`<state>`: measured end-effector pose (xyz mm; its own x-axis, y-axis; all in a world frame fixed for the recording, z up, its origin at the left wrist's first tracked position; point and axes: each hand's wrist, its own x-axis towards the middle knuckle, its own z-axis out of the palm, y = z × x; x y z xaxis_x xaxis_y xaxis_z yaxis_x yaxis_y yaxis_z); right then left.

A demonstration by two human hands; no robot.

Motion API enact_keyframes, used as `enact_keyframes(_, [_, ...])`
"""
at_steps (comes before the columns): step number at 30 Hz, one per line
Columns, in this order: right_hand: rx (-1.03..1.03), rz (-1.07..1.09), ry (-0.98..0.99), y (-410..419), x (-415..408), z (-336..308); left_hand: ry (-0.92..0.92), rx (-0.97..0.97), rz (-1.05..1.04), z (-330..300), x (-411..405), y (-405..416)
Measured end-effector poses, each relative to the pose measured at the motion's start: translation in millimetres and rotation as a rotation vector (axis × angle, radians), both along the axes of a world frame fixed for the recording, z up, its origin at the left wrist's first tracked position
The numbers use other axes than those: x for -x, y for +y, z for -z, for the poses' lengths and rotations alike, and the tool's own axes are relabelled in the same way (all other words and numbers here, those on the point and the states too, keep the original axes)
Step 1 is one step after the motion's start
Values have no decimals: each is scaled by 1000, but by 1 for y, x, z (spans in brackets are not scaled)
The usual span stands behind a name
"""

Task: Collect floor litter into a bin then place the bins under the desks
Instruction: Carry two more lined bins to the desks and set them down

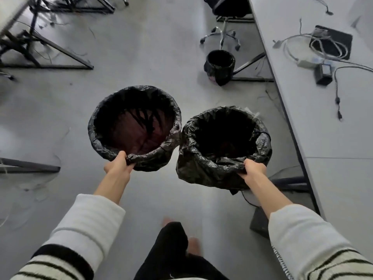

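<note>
I hold two round bins lined with black plastic bags above the grey floor, side by side and touching. My left hand [119, 163] grips the near rim of the left bin [96, 126], whose reddish inside shows through the liner. My right hand [253, 168] grips the near rim of the right bin [203, 170], whose inside is dark. A third black-lined bin [220, 66] stands on the floor ahead, by the leg of the right desk [323, 128].
A wheeled office chair [222, 36] stands behind the third bin. The right desk carries cables, a black pad and a small charger. Black desk frames [60, 57] run along the left. A dark box [259, 223] lies by my right forearm. My feet are below.
</note>
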<state>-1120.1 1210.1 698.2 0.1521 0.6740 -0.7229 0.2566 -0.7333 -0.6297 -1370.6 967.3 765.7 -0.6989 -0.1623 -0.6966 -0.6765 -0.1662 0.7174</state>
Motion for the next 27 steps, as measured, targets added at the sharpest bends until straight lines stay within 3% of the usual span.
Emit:
enact_keyframes(15, [10, 120, 159, 313, 329, -18, -67, -86, 61, 44, 340, 312])
enact_keyframes(27, [34, 11, 44, 588, 579, -4, -99, -153, -9, 78, 567, 590])
